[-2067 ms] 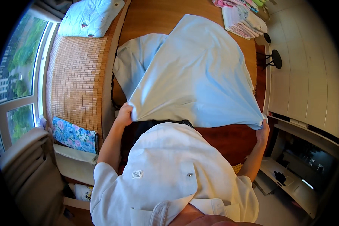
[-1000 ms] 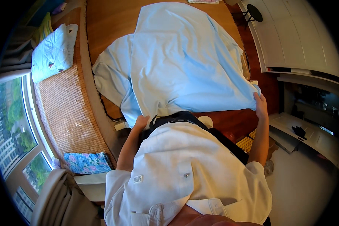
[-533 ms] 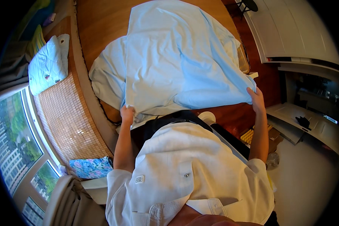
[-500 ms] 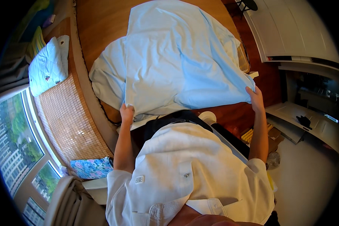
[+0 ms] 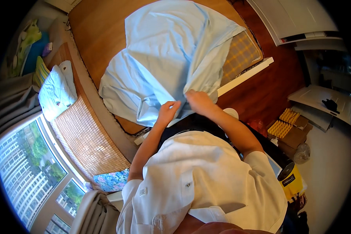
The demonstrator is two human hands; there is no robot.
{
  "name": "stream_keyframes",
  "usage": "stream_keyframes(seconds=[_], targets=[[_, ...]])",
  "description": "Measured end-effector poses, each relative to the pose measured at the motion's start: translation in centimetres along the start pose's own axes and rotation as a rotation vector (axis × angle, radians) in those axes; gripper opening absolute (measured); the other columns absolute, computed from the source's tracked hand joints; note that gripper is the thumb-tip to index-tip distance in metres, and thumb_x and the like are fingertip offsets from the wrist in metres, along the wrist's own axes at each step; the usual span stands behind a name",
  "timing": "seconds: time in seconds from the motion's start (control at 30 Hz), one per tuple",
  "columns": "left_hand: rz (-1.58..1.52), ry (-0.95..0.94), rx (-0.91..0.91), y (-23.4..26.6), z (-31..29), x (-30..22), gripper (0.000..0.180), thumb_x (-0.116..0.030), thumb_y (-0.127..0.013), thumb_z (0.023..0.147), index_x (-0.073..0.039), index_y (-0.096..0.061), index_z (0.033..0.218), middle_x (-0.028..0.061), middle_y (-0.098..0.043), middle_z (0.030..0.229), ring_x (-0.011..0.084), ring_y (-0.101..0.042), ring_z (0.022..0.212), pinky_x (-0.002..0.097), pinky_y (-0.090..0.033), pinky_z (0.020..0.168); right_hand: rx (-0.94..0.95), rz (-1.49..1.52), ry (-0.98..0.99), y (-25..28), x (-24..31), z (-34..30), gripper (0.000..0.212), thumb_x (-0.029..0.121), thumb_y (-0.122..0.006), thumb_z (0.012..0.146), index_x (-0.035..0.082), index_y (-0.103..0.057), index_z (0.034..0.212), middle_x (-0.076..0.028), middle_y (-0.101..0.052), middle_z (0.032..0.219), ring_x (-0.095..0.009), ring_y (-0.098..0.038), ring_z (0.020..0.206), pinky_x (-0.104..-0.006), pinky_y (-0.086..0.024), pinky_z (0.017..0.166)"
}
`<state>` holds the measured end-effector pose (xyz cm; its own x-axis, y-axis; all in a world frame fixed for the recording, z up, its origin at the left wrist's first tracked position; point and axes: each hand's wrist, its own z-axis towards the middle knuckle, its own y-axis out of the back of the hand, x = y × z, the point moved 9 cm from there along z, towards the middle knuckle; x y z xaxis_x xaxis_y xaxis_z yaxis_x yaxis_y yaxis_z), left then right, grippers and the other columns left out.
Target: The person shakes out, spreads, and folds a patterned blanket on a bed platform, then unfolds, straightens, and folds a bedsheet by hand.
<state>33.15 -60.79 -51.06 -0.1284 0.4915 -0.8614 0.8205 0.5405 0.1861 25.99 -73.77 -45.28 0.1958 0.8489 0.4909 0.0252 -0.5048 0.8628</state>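
Note:
A light blue bed sheet point(image 5: 160, 43) lies in loose folds over a brown bed surface point(image 5: 99, 27). My left hand point(image 5: 168, 112) pinches the sheet's near edge in front of my waist. Close beside it, to the right, my right hand point(image 5: 199, 102) is closed on another part of the sheet. Between the two hands the cloth dips into a deep fold. A yellow-and-grey checked patch point(image 5: 243, 52) of the bed shows past the sheet's right side.
A white bed rail point(image 5: 247, 76) runs along the near right edge. Left stands a window point(image 5: 27, 163) beside a ledge with a woven mat point(image 5: 87, 134) and a folded quilt point(image 5: 56, 93). Boxes point(image 5: 292, 136) and a yellow bag point(image 5: 292, 183) sit on the floor at right.
My hands, wide apart before, have come together at the middle, the right one moving far left. The sheet's right side has folded inward, baring the checked patch and the rail.

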Motion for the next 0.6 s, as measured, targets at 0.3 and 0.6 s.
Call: stream_keyframes(seconds=[0.3,0.6], targets=[[-0.377,0.588,0.107,-3.3,2.6,1.0,0.039,-0.033,-0.073,0.084,0.005,-0.069,0.094,0.0091,-0.067,0.089,0.0175,-0.061,0.078,0.0315,-0.048,0.072,-0.024,-0.146,0.171,-1.9,4.4,-0.9,0.016,0.011,-0.057,0.078,-0.001,-0.061,0.087,-0.016,-0.06,0.081,-0.03,-0.064,0.066,-0.0393,-0.051,0.058],[-0.42,0.5,0.141,-4.4,4.4,2.2,0.02,-0.016,-0.07,0.077,0.002,-0.066,0.086,0.0073,-0.062,0.077,0.0164,-0.058,0.069,0.0312,-0.046,0.062,-0.306,0.078,0.084,1.9,2.7,-3.3,0.017,0.01,-0.057,0.077,0.0,-0.056,0.091,-0.014,-0.055,0.076,-0.031,-0.06,0.067,-0.0411,-0.049,0.057]])
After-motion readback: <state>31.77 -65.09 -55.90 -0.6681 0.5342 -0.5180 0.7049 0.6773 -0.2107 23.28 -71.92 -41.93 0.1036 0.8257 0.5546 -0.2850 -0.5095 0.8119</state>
